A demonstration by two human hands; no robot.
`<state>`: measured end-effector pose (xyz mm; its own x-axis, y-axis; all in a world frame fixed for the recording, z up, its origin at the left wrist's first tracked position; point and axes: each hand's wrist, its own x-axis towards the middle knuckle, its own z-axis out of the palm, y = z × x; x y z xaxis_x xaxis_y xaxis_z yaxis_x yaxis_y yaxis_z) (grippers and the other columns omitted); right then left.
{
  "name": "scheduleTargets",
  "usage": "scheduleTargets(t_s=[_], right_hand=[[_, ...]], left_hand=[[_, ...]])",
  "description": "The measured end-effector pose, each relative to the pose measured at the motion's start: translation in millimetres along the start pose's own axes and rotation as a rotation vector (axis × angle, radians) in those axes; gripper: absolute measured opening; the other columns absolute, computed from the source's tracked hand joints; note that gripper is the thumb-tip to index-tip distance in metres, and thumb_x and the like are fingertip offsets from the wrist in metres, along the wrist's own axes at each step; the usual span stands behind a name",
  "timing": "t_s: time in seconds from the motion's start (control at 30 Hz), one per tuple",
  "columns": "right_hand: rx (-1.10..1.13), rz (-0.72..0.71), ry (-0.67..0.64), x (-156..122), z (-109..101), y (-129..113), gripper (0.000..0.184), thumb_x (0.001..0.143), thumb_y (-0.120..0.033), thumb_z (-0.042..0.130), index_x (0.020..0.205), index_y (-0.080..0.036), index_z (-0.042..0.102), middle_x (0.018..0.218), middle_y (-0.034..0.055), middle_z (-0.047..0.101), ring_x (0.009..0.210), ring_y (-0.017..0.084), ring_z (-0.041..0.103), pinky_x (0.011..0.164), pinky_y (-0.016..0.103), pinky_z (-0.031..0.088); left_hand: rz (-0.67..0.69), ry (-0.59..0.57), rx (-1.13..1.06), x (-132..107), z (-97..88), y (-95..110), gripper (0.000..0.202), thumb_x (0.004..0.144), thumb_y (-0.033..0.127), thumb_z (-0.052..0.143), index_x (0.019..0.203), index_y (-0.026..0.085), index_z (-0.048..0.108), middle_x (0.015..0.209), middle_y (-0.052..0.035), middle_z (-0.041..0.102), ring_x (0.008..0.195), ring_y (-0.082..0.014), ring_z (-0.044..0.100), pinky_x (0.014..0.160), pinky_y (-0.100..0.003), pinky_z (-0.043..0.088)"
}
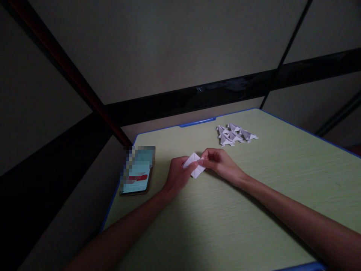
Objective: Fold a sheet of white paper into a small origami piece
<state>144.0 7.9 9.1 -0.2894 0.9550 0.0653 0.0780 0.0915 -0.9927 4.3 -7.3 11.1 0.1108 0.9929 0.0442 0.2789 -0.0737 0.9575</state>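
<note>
Between my two hands is a small folded white paper (195, 173), turned as a diamond with crease lines on its face. My left hand (180, 173) grips its left side, the thumb lying across the front near the middle. At the right corner my right hand (218, 161) pinches the paper between thumb and fingers. The fingers behind the paper are partly hidden. Beyond my right hand, several folded white paper figures (232, 135) with pointed corners sit in a close group on the table.
A phone (138, 180) with a lit screen, partly pixelated, lies at the left edge of the pale green table (197, 226). The table has a blue rim and a blue handle-like piece (197, 122) at its far edge. Behind it stands a panelled surface with a glossy black band (183, 98).
</note>
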Motion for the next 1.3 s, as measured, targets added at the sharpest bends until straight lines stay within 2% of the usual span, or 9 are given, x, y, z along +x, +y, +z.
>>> scheduleTargets(t_s=[0.2, 0.43, 0.53, 0.67, 0.8, 0.87, 0.97, 1.13, 1.3], right_hand=[[0.158, 0.059, -0.024, 0, 2, 5, 0.021, 0.057, -0.028, 0.064, 0.055, -0.013, 0.049, 0.044, -0.0055, 0.043, 0.042, 0.005, 0.034, 0.044, 0.022, 0.022], [0.417, 0.122, -0.041, 0, 2, 1, 0.022, 0.048, -0.027, 0.07, 0.048, -0.012, 0.054, 0.044, -0.0027, 0.051, 0.042, 0.005, 0.04, 0.045, 0.021, 0.025], [0.395, 0.102, -0.033, 1, 0, 1, 0.02, 0.051, -0.026, 0.069, 0.048, -0.012, 0.055, 0.044, -0.0022, 0.052, 0.043, 0.006, 0.041, 0.046, 0.022, 0.026], [0.331, 0.065, -0.02, 2, -2, 5, 0.019, 0.053, -0.024, 0.068, 0.049, -0.012, 0.054, 0.044, -0.003, 0.05, 0.042, 0.006, 0.04, 0.045, 0.022, 0.026], [0.304, 0.058, -0.013, 2, -2, 7, 0.02, 0.056, -0.025, 0.066, 0.051, -0.012, 0.052, 0.045, -0.003, 0.049, 0.043, 0.006, 0.04, 0.044, 0.022, 0.027], [0.291, 0.043, -0.005, 1, -2, 6, 0.02, 0.058, -0.027, 0.064, 0.053, -0.013, 0.051, 0.047, -0.003, 0.049, 0.044, 0.006, 0.04, 0.045, 0.022, 0.028], [0.242, -0.04, 0.037, 0, -2, 2, 0.019, 0.06, -0.027, 0.063, 0.059, -0.014, 0.05, 0.052, -0.0034, 0.048, 0.048, 0.007, 0.042, 0.047, 0.023, 0.032], [0.079, -0.149, 0.092, -2, 0, -1, 0.023, 0.054, -0.021, 0.067, 0.063, -0.016, 0.047, 0.064, -0.0022, 0.051, 0.056, 0.008, 0.048, 0.055, 0.024, 0.04], [0.072, -0.183, 0.149, -3, 3, 0, 0.022, 0.054, -0.019, 0.067, 0.062, -0.016, 0.046, 0.065, -0.0013, 0.054, 0.055, 0.008, 0.05, 0.053, 0.023, 0.042]], left_hand=[[0.002, 0.0, -0.005, -1, 0.6, 0, 0.023, 0.062, 0.031, 0.055, 0.051, 0.011, 0.049, 0.047, 0.004, 0.04, 0.045, -0.0063, 0.033, 0.042, -0.019, 0.024], [-0.021, -0.064, -0.155, 3, -3.1, -9, 0.025, 0.059, 0.034, 0.06, 0.057, 0.01, 0.057, 0.048, 0.0023, 0.05, 0.044, -0.007, 0.04, 0.044, -0.019, 0.027], [-0.04, -0.132, -0.255, 8, -4.1, -11, 0.028, 0.061, 0.037, 0.059, 0.062, 0.009, 0.06, 0.05, 0.0, 0.055, 0.047, -0.0089, 0.046, 0.047, -0.02, 0.032], [-0.086, -0.109, -0.446, 11, -4.5, -12, 0.034, 0.063, 0.044, 0.055, 0.058, 0.01, 0.057, 0.05, -0.001, 0.054, 0.047, -0.0102, 0.048, 0.046, -0.022, 0.036], [-0.076, -0.179, -0.328, 8, -4.9, -7, 0.026, 0.059, 0.035, 0.06, 0.06, 0.009, 0.059, 0.051, -0.0021, 0.057, 0.05, -0.0117, 0.052, 0.049, -0.022, 0.038], [-0.061, -0.165, -0.237, 6, -5.0, -5, 0.021, 0.059, 0.03, 0.061, 0.059, 0.009, 0.06, 0.052, -0.0019, 0.058, 0.049, -0.0103, 0.051, 0.048, -0.021, 0.037], [-0.025, -0.081, -0.186, 4, -4.4, -5, 0.02, 0.061, 0.03, 0.06, 0.056, 0.01, 0.059, 0.05, -0.0004, 0.056, 0.046, -0.0087, 0.048, 0.046, -0.02, 0.035], [0.006, 0.02, -0.204, 3, -2.7, -7, 0.021, 0.062, 0.03, 0.058, 0.058, 0.009, 0.059, 0.05, -0.0003, 0.056, 0.047, -0.0088, 0.048, 0.047, -0.02, 0.036], [0.011, 0.059, -0.233, 6, -1.4, -10, 0.023, 0.063, 0.031, 0.058, 0.062, 0.008, 0.061, 0.052, -0.0019, 0.058, 0.049, -0.0099, 0.051, 0.048, -0.02, 0.039]])
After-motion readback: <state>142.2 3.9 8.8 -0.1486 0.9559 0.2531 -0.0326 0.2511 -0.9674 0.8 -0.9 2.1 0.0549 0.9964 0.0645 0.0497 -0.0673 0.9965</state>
